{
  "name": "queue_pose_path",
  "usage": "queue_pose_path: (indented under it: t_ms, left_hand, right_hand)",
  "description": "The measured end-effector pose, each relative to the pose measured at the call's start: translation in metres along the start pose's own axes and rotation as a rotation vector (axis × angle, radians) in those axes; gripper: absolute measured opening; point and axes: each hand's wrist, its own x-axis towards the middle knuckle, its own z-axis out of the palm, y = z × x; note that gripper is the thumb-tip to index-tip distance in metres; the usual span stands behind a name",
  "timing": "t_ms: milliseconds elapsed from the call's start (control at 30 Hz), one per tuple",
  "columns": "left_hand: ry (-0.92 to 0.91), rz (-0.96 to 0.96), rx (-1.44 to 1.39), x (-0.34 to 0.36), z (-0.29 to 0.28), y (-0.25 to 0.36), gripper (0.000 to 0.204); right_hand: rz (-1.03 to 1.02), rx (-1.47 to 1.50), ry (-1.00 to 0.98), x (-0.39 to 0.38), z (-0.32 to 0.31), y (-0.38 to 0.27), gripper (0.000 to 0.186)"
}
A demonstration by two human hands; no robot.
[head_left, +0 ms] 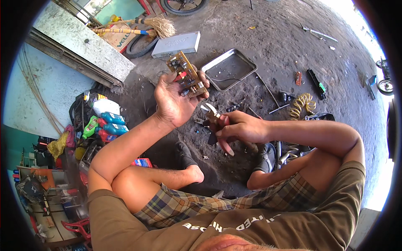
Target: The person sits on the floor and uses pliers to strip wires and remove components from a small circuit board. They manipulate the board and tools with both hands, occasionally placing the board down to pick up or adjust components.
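Squatting on bare concrete floor (293, 37); open room ahead and to the right, crowded on the left by a grey slab (79, 44) leaning at the wall.
Flat white box (176, 44) lying on floor beyond the hands, long side running left-right, pale print on top.
Metal tray (229, 69) just right of the box, rim up, near corner close to the raised hand.
Brown carton (117, 37) with green lettering behind a broom (138, 26), top left.
Cluster of bottles (104, 121) at left edge: blue ones, one green, one white, lying tipped together.
Yellow coiled hose (302, 104) right of the tray; black tool with green tip (317, 83) further out.
Left hand (173, 100) raised, fingers curled round the lower end of a board (186, 74), thumb on its face.
Board brown, component side toward the camera, long axis tilted from upper left to lower right, top end free in the air.
Right hand (240, 127) closed around cutters (213, 115), handles hidden in the fist.
Cutter nose pointing up-left at the board's lower end; contact not clear.
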Motion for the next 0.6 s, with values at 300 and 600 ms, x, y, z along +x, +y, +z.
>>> queue_pose_path:
  t_ms: [300, 600]
  left_hand:
    - [-0.092, -0.002, -0.026, -0.001, 0.012, -0.006, 0.058]
    - [-0.059, -0.022, 0.004, -0.003, 0.017, -0.008, 0.057]
  right_hand:
    - [-0.058, -0.061, 0.051, 0.004, 0.0, -0.013, 0.041]
    - [-0.151, -0.11, 0.058, 0.011, -0.001, -0.005, 0.051]
